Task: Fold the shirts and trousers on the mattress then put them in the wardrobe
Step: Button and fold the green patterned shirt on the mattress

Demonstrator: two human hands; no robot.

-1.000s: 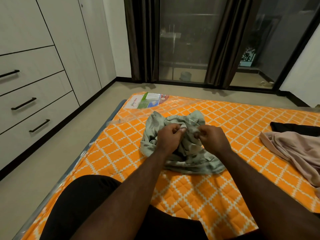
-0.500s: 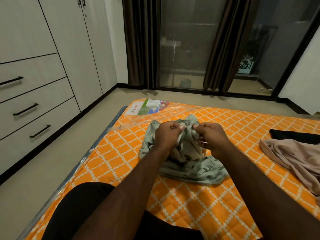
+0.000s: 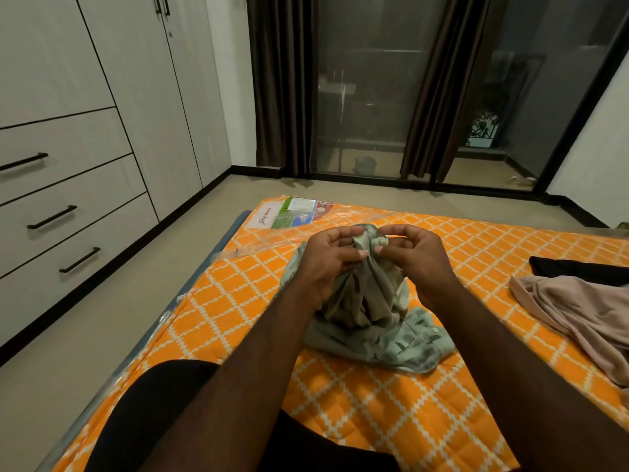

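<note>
A crumpled pale green patterned shirt (image 3: pixel 381 332) lies in the middle of the orange quilted mattress (image 3: pixel 245 311), its top bunched and lifted off the surface. My left hand (image 3: pixel 332 264) grips the raised fabric from the left. My right hand (image 3: pixel 413 258) pinches the same bunch from the right, close beside the left. A beige garment (image 3: pixel 578 315) lies loose at the right edge, with a black garment (image 3: pixel 578 272) just behind it. The white wardrobe (image 3: pixel 102 107) with closed doors and drawers stands along the left wall.
A printed label sheet (image 3: pixel 292 214) sits under clear plastic at the mattress's far left corner. Beige floor (image 3: pixel 85 338) runs between mattress and wardrobe. Dark curtains (image 3: pixel 282 83) and glass doors stand at the back. My black-clad knee (image 3: pixel 153 407) rests on the near mattress edge.
Both hands have risen and come closer together, pulling the top of the green shirt up off the mattress. The view has tilted slightly upward.
</note>
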